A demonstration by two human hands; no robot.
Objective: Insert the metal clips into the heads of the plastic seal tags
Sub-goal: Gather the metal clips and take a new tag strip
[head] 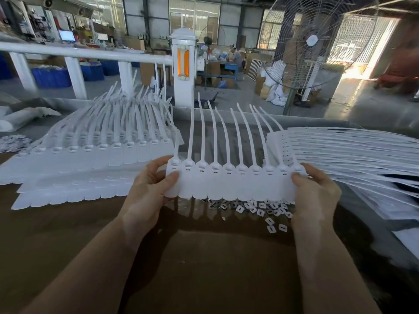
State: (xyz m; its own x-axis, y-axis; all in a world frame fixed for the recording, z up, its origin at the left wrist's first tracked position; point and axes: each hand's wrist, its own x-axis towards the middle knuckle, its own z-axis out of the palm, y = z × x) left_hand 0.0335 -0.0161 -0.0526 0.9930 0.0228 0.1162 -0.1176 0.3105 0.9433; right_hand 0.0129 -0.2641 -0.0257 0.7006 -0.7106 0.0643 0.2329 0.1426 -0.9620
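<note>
— Table (204, 268) first: brown and glossy, it is carrying everything, and the strip of tags is hanging just above it, so let us place things from that strip. What is sitting to either side?

— Left of the strip, a big fanned stack of tags (102, 150) is lying with tails arching up and away. Right of the strip, a second pile of tags (351, 150) is lying with tails streaming off to the right. Both are near the strip, not touching it as far as I can tell.

— And the strip itself?

— The strip of tags (229, 184) is being held up at both ends, ten joined tags with heads in a row along the top and tails curving upward. The left hand (149, 189) is pinching the left end, thumb in front and fingers curled behind. The right hand (315, 191) is pinching the right end likewise.

— Clips?

— The clips (260, 208) are lying loose in a heap on the table just below the strip's lower edge, a few strays nearer the person.

— What is likely to go wrong?

— I am judging that the strip, being floppy, is liable to sag or twist, tipping the head slots away. Setting it down over the heap could scatter clips. Whether any head is already filled, I cannot tell.
</note>
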